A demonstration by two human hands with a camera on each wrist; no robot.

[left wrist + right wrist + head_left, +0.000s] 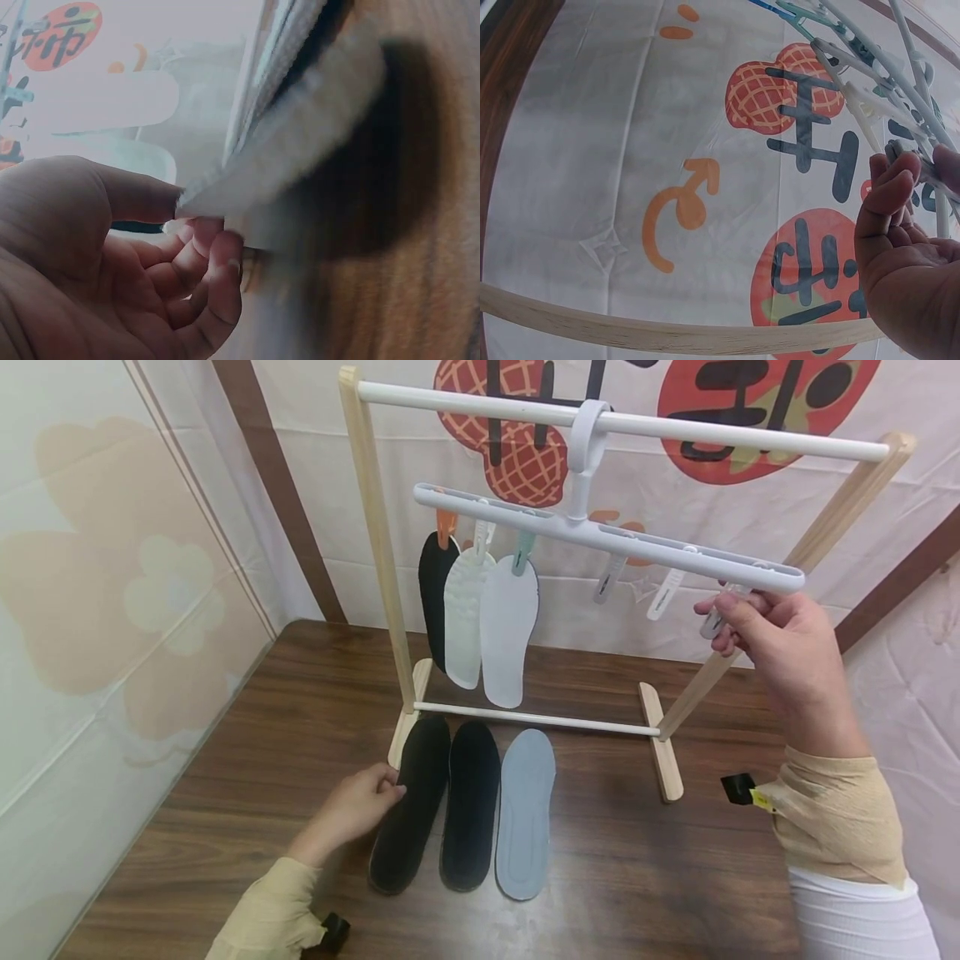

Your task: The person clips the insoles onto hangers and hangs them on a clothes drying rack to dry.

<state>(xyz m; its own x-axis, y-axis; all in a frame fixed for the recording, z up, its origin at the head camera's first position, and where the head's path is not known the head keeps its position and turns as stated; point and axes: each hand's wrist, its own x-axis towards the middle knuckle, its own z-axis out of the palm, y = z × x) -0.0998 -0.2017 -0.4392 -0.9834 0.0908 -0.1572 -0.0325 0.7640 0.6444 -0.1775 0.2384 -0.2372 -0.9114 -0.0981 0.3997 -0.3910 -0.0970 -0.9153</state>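
Left hand (pixel 356 807) pinches left edge of the long dark insole (pixel 414 802), leftmost of three on wood table (pixel 225 827); rounded ends, black top, pale underside blurred in left wrist view; right hand (pixel 798 652) pinches translucent clip (pixel 713 624) at right end of grey hanger (pixel 645 542); clip's dark marking too small to read; backdrop's red patch (pixel 64 37) reads 柿.

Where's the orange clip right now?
In the head view, the orange clip hangs near the left end of the gray hanger, gripping the top of a black insole, just left of a white clip.
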